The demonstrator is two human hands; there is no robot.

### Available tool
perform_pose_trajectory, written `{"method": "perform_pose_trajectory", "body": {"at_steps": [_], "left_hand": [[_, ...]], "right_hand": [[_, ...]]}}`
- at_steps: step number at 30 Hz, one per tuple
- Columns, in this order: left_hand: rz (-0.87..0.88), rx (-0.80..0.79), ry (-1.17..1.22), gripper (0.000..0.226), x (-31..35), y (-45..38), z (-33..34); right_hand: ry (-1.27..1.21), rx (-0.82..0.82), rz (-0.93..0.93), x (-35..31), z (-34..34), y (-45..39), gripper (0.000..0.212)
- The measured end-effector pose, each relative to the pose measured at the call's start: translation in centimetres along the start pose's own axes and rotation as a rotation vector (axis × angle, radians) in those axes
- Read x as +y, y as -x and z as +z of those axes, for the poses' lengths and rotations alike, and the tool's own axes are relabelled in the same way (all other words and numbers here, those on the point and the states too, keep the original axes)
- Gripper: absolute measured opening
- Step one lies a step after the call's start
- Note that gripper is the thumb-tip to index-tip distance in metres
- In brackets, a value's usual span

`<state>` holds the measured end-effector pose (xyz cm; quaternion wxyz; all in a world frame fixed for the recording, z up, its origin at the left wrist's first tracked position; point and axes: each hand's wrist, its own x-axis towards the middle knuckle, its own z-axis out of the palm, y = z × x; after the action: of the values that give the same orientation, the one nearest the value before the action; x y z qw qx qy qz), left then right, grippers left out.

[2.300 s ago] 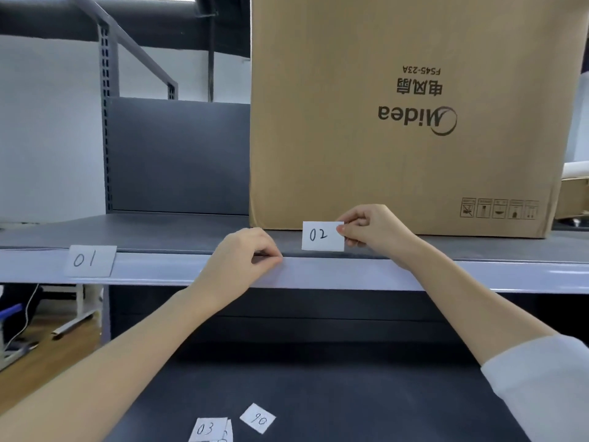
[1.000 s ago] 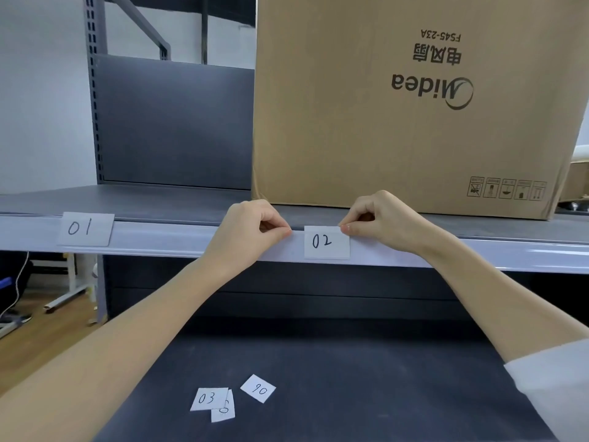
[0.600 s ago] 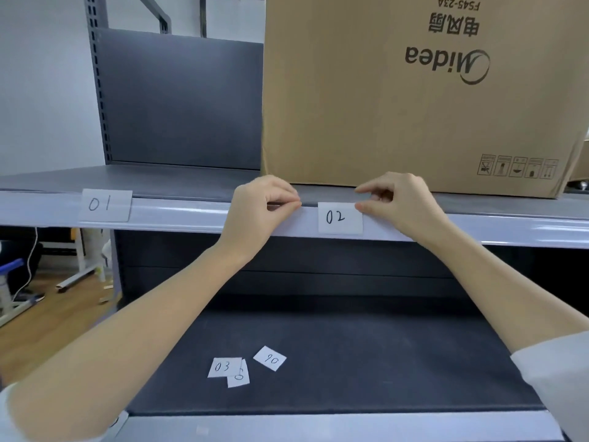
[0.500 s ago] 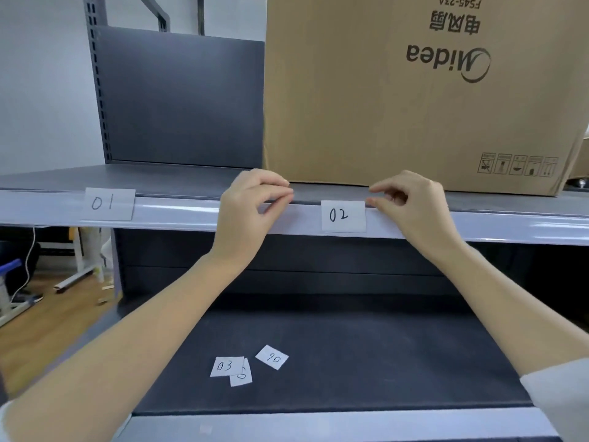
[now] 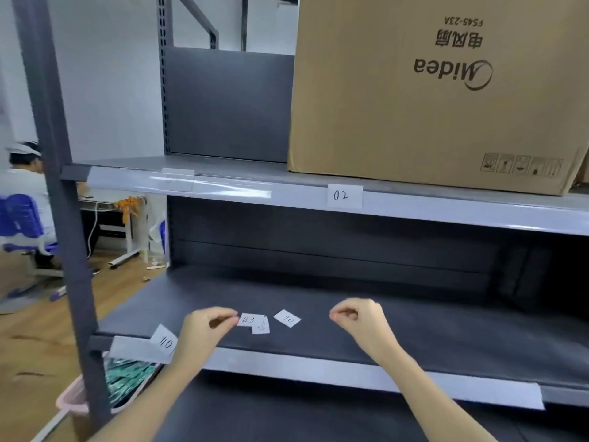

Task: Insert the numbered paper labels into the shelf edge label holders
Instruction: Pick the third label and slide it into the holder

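Observation:
The label 02 (image 5: 344, 196) sits in the clear label holder (image 5: 462, 212) on the upper shelf edge. Further left, the label 01 (image 5: 177, 178) is washed out by glare. On the lower shelf (image 5: 446, 327) lie loose labels: the 03 label (image 5: 250, 319), another label (image 5: 262, 327) partly under it, and a third label (image 5: 287, 318). A tilted label (image 5: 165, 342) sticks up from the lower holder. My left hand (image 5: 207, 328) is pinched, fingertips at the left edge of 03, which lies flat. My right hand (image 5: 358, 317) hovers to the right, fingers curled on nothing.
A large cardboard box (image 5: 430, 100) stands on the upper shelf at the right. A grey upright post (image 5: 54, 186) rises at the left. Below it, a pink basket (image 5: 79, 397) holds green packets. A person sits at the far left (image 5: 22, 183).
Both hands have let go of the upper holder and dropped to the lower shelf. The 02 label stays seated in the holder. The view has swung down and left.

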<state>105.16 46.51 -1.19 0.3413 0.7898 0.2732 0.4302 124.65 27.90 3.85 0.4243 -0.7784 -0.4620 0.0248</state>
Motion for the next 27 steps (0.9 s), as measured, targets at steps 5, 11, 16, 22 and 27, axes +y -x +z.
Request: {"method": "perform_pose_trajectory", "body": {"at_steps": [5, 11, 16, 22, 27], "left_hand": [[-0.111, -0.023, 0.002, 0.044, -2.0, 3.8, -0.3], [-0.127, -0.036, 0.009, 0.044, -3.5, 3.3, -1.4], [-0.159, -0.081, 0.007, 0.040, -7.1, -0.6, -1.8], [-0.173, -0.195, 0.030, 0.038, -12.0, -6.5, -0.2], [-0.159, -0.271, 0.015, 0.039, -15.0, -9.2, 1.5]], "right_hand": [[-0.086, -0.098, 0.078, 0.7, 2.2, 2.9, 0.011], [-0.095, -0.125, 0.121, 0.3, 5.4, 1.2, 0.013], [-0.037, -0.165, 0.204, 0.9, 10.1, -2.4, 0.025], [0.080, -0.132, 0.339, 2.5, 16.9, -7.9, 0.022], [0.113, -0.214, 0.472, 3.3, 21.2, -11.2, 0.040]]}}
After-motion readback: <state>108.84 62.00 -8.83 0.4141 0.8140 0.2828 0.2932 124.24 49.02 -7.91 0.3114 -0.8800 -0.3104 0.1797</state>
